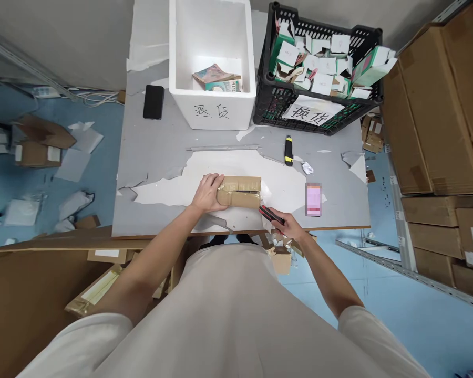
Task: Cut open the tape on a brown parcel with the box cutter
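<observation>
A small brown cardboard box (239, 198) wrapped in tape lies on the worktable, a dark slit running lengthwise along its top. My left hand (208, 193) is wrapped round the box's left end. In my right hand (287, 226) is a red and black cutter (271, 214), its tip at the lower right corner of the box. A yellow and black cutter (288, 151) lies farther back, near a crumpled white scrap (307, 168). To the right is a pink rectangular item (314, 199), its details blurred.
Behind stand a white foam bin (213, 109) with a few packets and a black crate (274, 100) full of green-and-white boxes. A phone (153, 102) lies back left. Large cartons (437, 110) are stacked at right. The table's front edge (339, 228) is near my body.
</observation>
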### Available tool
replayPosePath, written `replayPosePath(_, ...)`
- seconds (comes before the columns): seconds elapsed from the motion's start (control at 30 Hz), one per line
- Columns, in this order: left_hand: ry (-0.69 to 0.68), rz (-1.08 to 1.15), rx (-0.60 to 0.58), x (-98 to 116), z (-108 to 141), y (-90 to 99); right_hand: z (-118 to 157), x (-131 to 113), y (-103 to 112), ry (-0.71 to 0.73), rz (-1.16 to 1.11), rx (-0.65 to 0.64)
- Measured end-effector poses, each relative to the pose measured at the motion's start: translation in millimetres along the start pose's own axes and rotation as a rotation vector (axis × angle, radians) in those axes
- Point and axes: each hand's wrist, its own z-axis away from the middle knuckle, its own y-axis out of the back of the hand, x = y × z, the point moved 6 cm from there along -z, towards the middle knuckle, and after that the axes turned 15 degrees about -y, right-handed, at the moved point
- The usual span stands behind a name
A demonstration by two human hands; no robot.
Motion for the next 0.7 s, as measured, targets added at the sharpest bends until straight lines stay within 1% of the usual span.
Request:
replayPosePath(0.07,-0.021,0.022,-0.004,-0.8,0.9,-0.9,2.9,2.2,-3.1,-0.011,-0.008,0.001)
replayPosePath(0.13,-0.034,0.023,-0.018,-1.6,2.3,-1.0,5.8,3.7,0.5,-0.024,0.007,0.012)
replayPosePath(0.2,-0.048,-0.001,-0.052,-1.4,3.6,-1.0,10.0,6.7,9.8,-0.033,0.031,0.02)
replayPosePath(0.27,-0.053,-0.036,-0.097,-0.3,4.6,-0.5,13.9,11.9,24.3,-0.033,0.047,0.068)
replayPosePath(0.33,-0.039,-0.073,-0.145,1.6,5.8,0.4,13.7,18.3,40.5,-0.031,0.081,0.188)
replayPosePath(0.4,-0.026,-0.12,-0.178,5.1,7.4,2.4,6.7,21.8,52.3,-0.02,0.17,0.363)
replayPosePath(0.43,-0.028,-0.145,-0.184,7.8,8.3,3.7,0.2,21.6,54.9,-0.009,0.237,0.454)
replayPosePath(0.5,-0.049,-0.19,-0.177,14.2,10.7,6.4,-17.7,19.6,53.4,-0.004,0.387,0.603)
replayPosePath(0.53,-0.06,-0.204,-0.168,17.0,12.3,7.3,-28.0,18.8,50.5,-0.016,0.454,0.655)
replayPosePath(0.6,-0.063,-0.211,-0.14,20.3,16.7,8.0,-47.6,19.3,43.9,-0.062,0.538,0.709)
replayPosePath(0.67,-0.046,-0.182,-0.092,19.7,23.2,7.1,-60.3,20.5,40.0,-0.074,0.522,0.745)
replayPosePath(0.7,-0.026,-0.157,-0.046,17.4,27.6,6.6,-63.5,20.7,39.0,-0.052,0.475,0.764)
